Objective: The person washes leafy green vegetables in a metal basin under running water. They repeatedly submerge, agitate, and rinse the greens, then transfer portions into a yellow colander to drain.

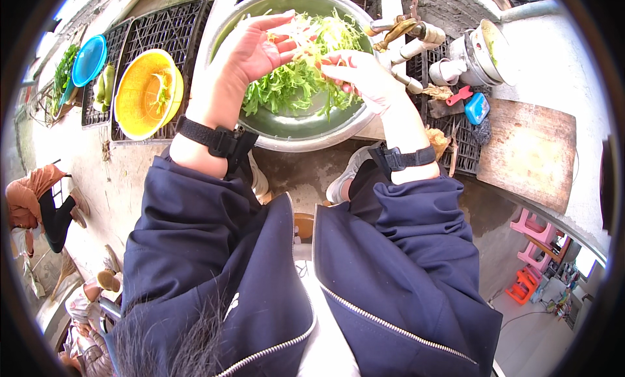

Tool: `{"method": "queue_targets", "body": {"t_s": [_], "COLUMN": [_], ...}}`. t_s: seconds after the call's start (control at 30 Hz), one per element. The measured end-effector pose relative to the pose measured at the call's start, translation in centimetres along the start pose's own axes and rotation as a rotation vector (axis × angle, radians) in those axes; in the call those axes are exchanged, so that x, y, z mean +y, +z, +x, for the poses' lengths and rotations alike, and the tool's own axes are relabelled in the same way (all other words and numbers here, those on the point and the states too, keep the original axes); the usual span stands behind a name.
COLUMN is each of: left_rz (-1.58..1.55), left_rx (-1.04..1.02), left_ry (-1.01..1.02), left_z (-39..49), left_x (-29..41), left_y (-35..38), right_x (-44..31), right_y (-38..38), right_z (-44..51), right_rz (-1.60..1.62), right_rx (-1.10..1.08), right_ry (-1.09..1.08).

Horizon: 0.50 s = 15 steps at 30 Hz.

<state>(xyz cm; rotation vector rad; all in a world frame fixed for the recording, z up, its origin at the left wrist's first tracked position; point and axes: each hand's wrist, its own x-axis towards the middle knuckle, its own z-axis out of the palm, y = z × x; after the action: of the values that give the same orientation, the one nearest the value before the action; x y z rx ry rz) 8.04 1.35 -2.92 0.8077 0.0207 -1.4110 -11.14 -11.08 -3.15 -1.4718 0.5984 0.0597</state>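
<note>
A wide metal basin (293, 144) in front of me holds a heap of frilly leafy greens (281, 91), pale yellow at the far side and green nearer me. Over the basin, my left hand (261, 47) is turned palm up with its fingers apart, their tips against the pale leaves. My right hand (364, 77) pinches a piece of the greens between thumb and fingers, above the basin's right part. Some of the leaves hide its fingertips. Each wrist wears a black strap.
Left, a yellow plastic colander (132, 104) with a few leaves stands on black crates (161, 30), near a blue basket (90, 60) and green vegetables (103, 86). Taps (398, 30) overhang the basin's right rim. A wooden board (527, 150) lies right. Other people (36, 196) are at left.
</note>
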Motion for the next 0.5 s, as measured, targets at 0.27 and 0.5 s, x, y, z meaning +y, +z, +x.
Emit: {"method": "queue_targets", "body": {"t_s": [0.27,0.5], "left_rz": [0.242,0.220], "left_rx": [0.087,-0.014], "left_ry": [0.210,0.441], "left_z": [0.3,1.7], "left_x": [-1.2,-2.3], "left_y": [-0.1,0.0], "right_x": [0.6,1.8], "right_y": [0.1,-0.3], "right_z": [0.5,1.0], "right_rz": [-0.102,0.220], "right_rx": [0.196,0.311], "right_ry": [-0.063,-0.058]}}
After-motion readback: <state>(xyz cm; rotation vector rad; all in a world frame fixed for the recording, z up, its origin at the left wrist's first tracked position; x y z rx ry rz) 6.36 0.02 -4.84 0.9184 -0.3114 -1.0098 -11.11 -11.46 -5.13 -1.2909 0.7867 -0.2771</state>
